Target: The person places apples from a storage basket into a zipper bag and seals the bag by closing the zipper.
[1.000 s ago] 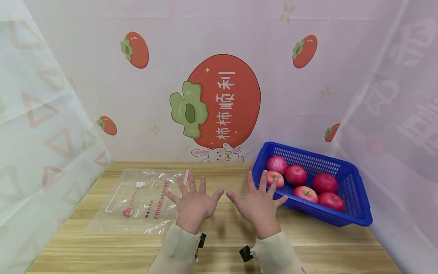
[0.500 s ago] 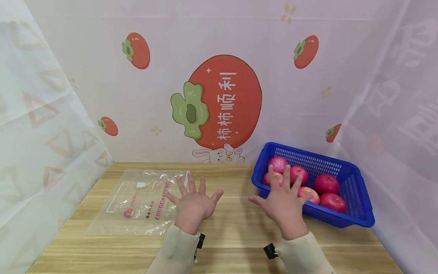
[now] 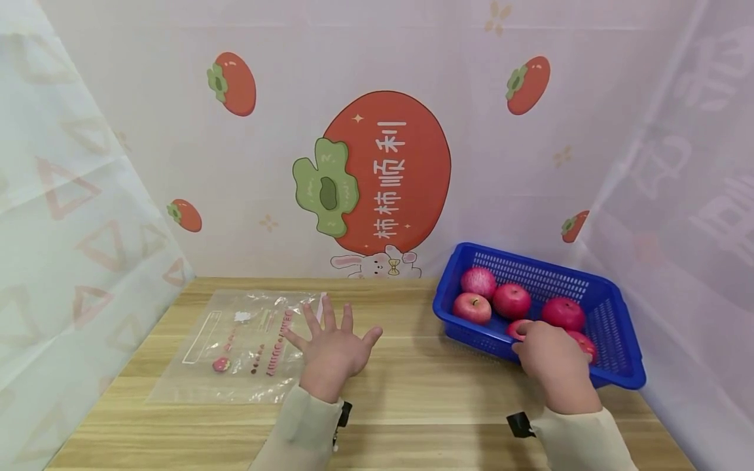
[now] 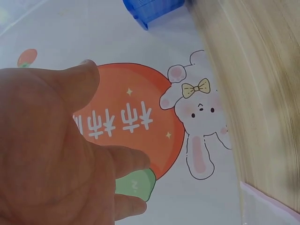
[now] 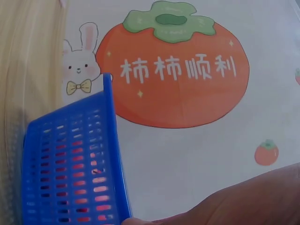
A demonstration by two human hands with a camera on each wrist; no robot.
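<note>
My right hand [image 3: 556, 366] reaches over the near rim of a blue plastic basket [image 3: 627, 353], fingers bent down around a red apple [image 3: 515, 329] at the front. Most of that apple and the fingertips are hidden behind the hand. Beside it, another apple [image 3: 584, 345] is partly covered. Several more red apples lie in the basket, one pale-pink apple [image 3: 472, 308] at its left end. My left hand [image 3: 334, 356] is held above the table with its fingers spread and nothing in it. Nearest to it is a clear printed plastic bag [image 3: 194, 379], lying flat.
The wood-grain table [image 3: 424, 432] runs back to a pale cloth wall [image 3: 495, 196] printed with persimmons and a rabbit. Cloth walls also stand at left and right, the right one close to the basket. The basket's slotted side [image 5: 70, 164] shows in the right wrist view.
My right hand has moved right and down from over the table to the basket, its spread fingers now bent around the front apple. The left hand has hardly moved.
</note>
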